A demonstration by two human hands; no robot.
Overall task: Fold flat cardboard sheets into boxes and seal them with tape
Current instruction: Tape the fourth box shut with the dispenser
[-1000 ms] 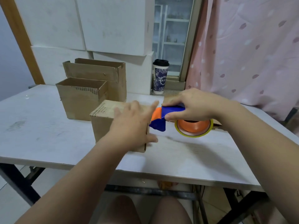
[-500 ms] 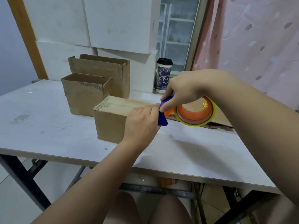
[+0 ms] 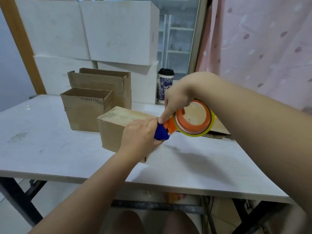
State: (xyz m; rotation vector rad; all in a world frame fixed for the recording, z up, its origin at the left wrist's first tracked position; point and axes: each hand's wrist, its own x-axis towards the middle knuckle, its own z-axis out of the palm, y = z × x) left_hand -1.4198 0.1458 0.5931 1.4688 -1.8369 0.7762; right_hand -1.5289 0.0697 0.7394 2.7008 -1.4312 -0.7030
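Camera: one, worn on the head, wide-angle.
Facing: forward and down across the table [image 3: 50, 149], toward the curtain [image 3: 261, 48].
Nearness: close; the left hand [image 3: 140, 134] and right hand [image 3: 177, 97] sit mid-frame.

Likely a home packing corner: white foam boxes [image 3: 118, 31], pink curtain [image 3: 261, 48], worktable [image 3: 42, 141].

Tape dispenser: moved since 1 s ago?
Yes. The tape dispenser in the right hand has tipped up: its roll rose toward the coffee cup, its blue end dropped down the box end.
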